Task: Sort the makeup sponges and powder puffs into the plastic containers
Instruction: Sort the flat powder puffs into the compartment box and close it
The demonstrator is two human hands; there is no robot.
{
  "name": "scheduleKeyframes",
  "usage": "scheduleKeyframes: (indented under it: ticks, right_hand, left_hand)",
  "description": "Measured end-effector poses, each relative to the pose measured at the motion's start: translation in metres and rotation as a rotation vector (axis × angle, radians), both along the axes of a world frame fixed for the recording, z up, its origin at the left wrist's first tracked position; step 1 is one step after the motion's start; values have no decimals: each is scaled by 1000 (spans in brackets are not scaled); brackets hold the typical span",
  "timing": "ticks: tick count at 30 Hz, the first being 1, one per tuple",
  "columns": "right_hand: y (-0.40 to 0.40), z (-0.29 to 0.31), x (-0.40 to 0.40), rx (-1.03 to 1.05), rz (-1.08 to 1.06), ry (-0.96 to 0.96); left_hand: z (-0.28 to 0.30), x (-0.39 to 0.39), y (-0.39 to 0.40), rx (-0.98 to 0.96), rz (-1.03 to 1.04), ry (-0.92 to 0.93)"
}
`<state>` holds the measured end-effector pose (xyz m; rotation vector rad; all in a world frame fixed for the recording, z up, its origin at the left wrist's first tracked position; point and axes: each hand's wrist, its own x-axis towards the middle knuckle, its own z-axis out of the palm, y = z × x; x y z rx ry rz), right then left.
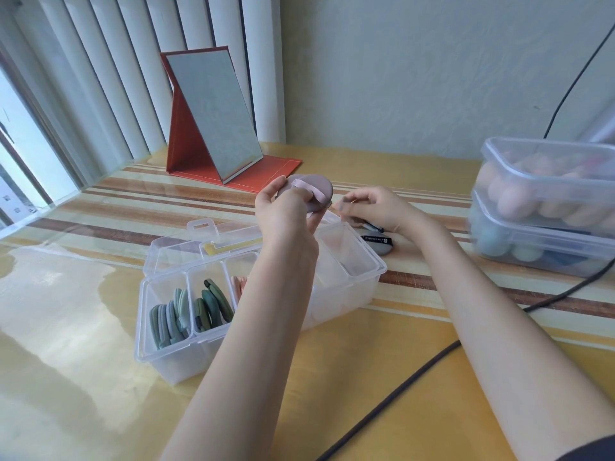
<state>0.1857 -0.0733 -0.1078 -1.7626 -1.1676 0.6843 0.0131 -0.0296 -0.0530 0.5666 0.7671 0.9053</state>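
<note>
My left hand [289,207] holds a mauve powder puff [316,188] with a pale pink ribbon, lifted above the clear divided container [349,287]. My right hand [376,207] is just right of the puff, its fingertips pinched on a small dark thing beside the puff's edge; what it is I cannot tell. Green puffs [169,316] and darker green puffs [213,304] stand in the two left compartments, pink ones [240,283] in the third. A grey puff with a black band [379,243] lies on the table behind the container, under my right hand.
Two stacked clear lidded boxes [545,207] of egg-shaped sponges stand at the right. A red folding mirror [216,118] stands at the back. A black cable [432,357] runs across the table's near right. The container's open lid [186,247] leans back.
</note>
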Motion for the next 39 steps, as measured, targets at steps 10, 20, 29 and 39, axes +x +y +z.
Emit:
scheduleKeyframes:
  ticks: [10,20,29,39]
  right_hand:
    - [2,20,-5,272,-151,445]
    - [-5,62,-37,360,127,514]
    - [-2,71,-59,323,-55,228]
    - [-22,77,-90,303,-63,339]
  left_hand:
    - [1,-1,-2,30,-17,46]
    - [1,1,-4,108,-65,89]
    - [2,-2,-13,397,-79,26]
    - [20,-58,9,773,-274,307]
